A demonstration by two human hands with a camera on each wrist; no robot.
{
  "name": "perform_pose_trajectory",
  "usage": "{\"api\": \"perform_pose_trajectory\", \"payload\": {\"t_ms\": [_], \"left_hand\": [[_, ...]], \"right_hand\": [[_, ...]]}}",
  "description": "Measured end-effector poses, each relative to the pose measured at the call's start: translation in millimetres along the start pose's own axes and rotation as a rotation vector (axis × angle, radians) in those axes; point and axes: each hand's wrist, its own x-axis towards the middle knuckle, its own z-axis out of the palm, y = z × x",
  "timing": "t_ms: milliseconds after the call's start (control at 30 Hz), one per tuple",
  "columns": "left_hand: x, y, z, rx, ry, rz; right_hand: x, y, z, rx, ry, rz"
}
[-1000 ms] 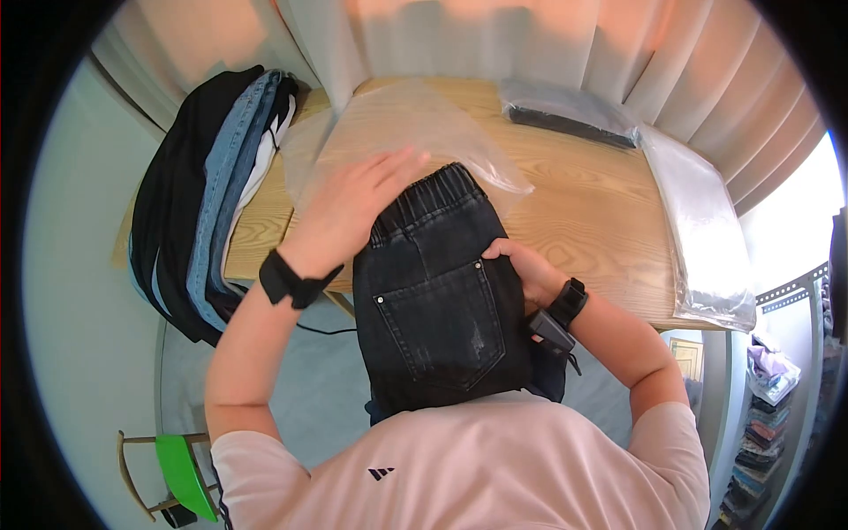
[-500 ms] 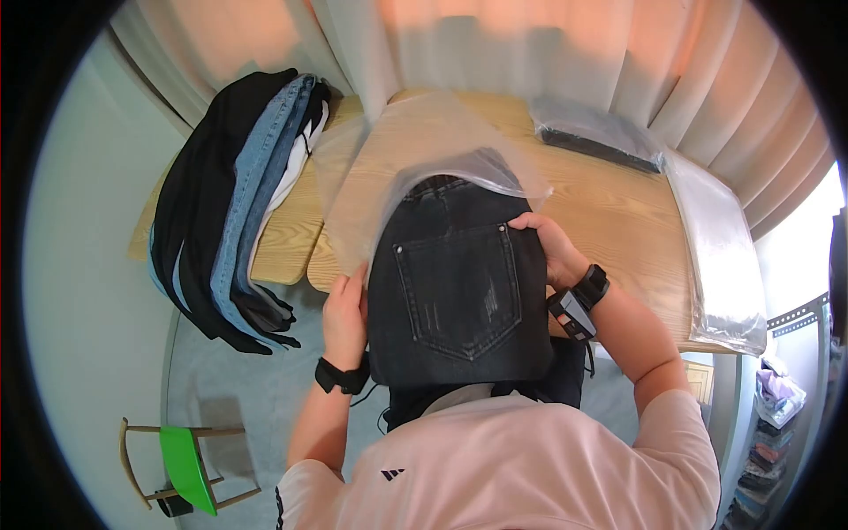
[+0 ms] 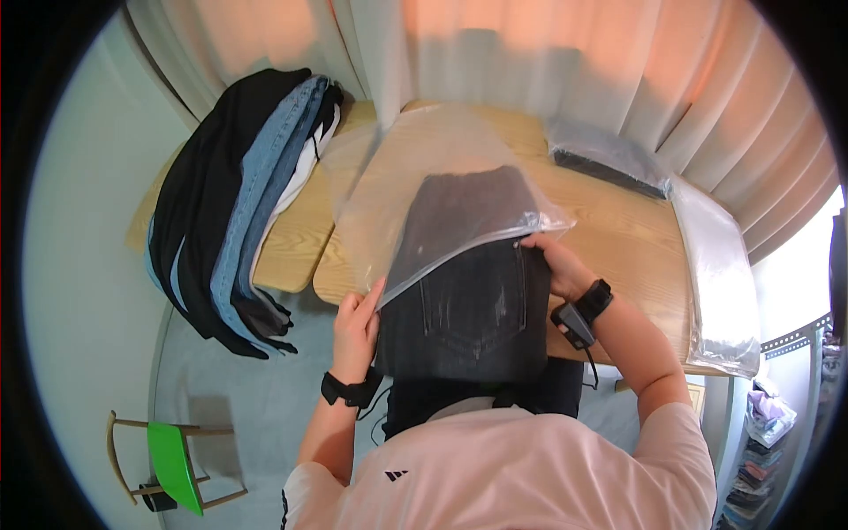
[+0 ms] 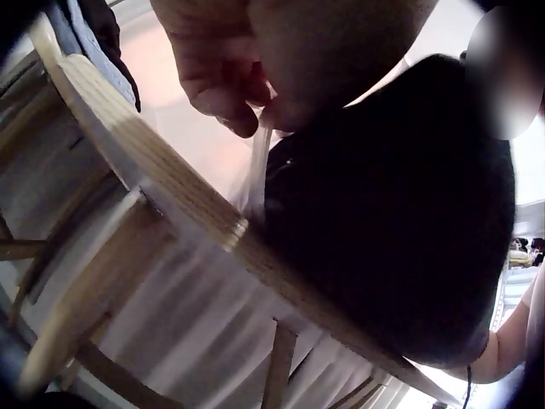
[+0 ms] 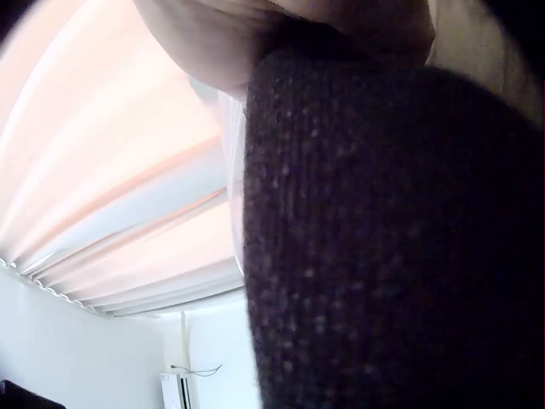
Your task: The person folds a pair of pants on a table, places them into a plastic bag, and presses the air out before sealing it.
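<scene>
Folded black jeans (image 3: 473,309) with a back pocket lie at the table's front edge in the head view. Their waistband end is inside a clear plastic bag (image 3: 375,216), whose opening crosses the pocket at a slant. My left hand (image 3: 355,331) pinches the bag's edge at the left of the jeans. The left wrist view shows that plastic between the thumb and fingers of the left hand (image 4: 255,64). My right hand (image 3: 565,269) grips the right side of the jeans, thumb on top near the bag's opening. Dark cloth of the jeans (image 5: 392,230) fills much of the right wrist view.
A pile of trousers (image 3: 230,212) hangs over the wooden table (image 3: 618,256) at the left. A bagged dark garment (image 3: 609,163) lies at the back right, and a stack of clear bags (image 3: 715,274) along the right edge. A green chair (image 3: 177,464) stands on the floor.
The left hand has come down from the waistband to the bag's edge. The bag's opening has come over the waistband and down to the pocket. The right hand still grips the jeans' side.
</scene>
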Motion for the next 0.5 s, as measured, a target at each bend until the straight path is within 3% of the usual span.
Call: {"api": "perform_pose_trajectory", "payload": {"t_ms": [167,267,433,500], "left_hand": [[0,-4,1,-0.062,0.007,-0.01],[-9,-16,-4,-0.062,0.029,-0.019],[-25,-27,-14,0.012,0.08,-0.025],[-29,-27,-11,0.092,0.137,-0.006]], "right_hand": [[15,-2,25,-0.069,-0.185,0.171],[26,-10,48,-0.119,-0.257,0.106],[76,-18,40,-0.049,-0.217,0.093],[86,-20,35,0.072,-0.094,-0.057]]}}
